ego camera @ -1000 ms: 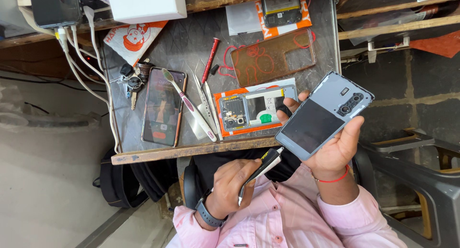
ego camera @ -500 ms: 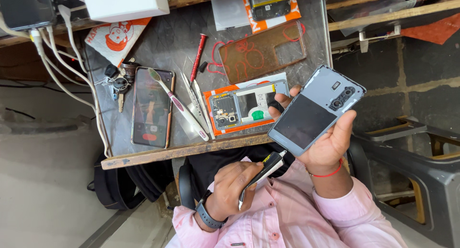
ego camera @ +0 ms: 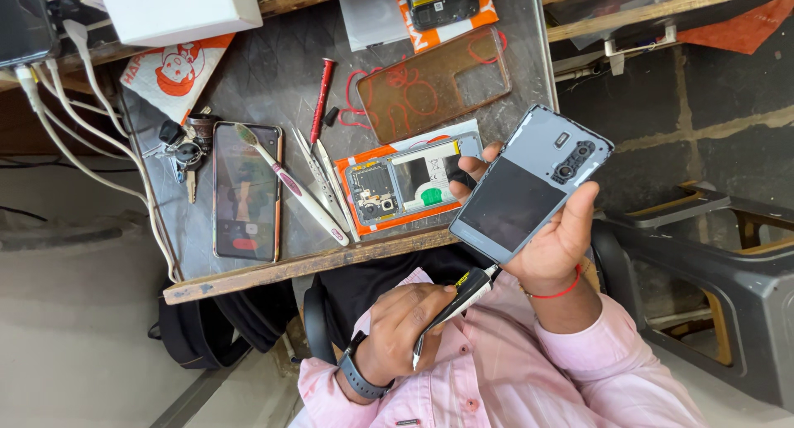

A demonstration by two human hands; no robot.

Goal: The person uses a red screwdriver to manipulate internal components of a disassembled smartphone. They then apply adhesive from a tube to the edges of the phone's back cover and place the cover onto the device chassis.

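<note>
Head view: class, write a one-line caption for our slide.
Right hand holds a grey phone back beside the bench; left hand grips a small black tube.

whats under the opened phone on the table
An orange and white card lies under the opened phone; only its edges show. Its middle is covered, and the right hand, holding a grey back cover, hides the phone's right end.

Right hand (ego camera: 554,238) raised, fingers cupped; left hand (ego camera: 405,329) curled, apparently gripping, near chest.
</note>
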